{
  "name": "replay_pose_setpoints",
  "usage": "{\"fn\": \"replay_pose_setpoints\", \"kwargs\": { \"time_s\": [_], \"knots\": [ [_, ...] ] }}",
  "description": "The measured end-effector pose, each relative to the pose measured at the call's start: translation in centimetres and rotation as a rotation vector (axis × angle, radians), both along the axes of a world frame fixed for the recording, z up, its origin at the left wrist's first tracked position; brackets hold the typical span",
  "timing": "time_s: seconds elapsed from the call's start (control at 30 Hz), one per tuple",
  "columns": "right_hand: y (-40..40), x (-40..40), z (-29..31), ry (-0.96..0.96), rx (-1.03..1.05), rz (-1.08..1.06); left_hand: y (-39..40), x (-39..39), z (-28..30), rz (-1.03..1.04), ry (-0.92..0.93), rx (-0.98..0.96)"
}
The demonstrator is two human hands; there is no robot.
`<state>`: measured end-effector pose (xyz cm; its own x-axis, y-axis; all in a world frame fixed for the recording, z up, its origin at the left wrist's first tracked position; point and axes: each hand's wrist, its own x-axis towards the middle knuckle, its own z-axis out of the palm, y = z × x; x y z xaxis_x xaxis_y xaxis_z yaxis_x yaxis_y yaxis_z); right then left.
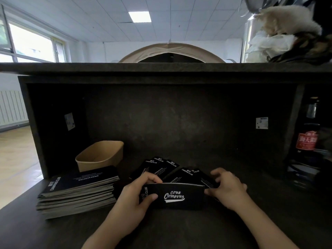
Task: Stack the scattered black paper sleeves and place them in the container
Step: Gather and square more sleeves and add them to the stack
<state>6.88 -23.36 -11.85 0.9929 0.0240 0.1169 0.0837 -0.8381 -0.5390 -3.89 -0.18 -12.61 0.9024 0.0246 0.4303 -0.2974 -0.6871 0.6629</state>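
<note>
Daylight floods in from the large window at upper left, blown out to white, and a rectangular ceiling light panel glows overhead. The dark grey desk and the recess behind it sit in dim shadow with little detail. Wide-angle distortion bends the edges; the fluffy white bundle at upper right is blurred

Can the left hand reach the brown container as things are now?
Probably yes. The container stands open behind the stack, left of the left hand; nothing blocks the way above the stack, though that hand now holds a sleeve.
</note>
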Motion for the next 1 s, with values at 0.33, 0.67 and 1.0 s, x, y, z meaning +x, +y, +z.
{"fn": "replay_pose_setpoints", "kwargs": {
  "time_s": [0.33,0.67,1.0],
  "knots": [
    [-0.4,-0.2,0.2,-0.026,-0.063,-0.148,0.0,0.3,-0.3,0.074,-0.089,0.055],
    [-0.6,-0.3,0.0,-0.345,0.45,-0.043,0.1,0.5,-0.5,0.156,-0.136,0.118],
    [0.2,0.2,-0.4,0.427,0.978,0.261,0.2,0.5,-0.5,0.099,-0.043,0.042]
  ]
}}
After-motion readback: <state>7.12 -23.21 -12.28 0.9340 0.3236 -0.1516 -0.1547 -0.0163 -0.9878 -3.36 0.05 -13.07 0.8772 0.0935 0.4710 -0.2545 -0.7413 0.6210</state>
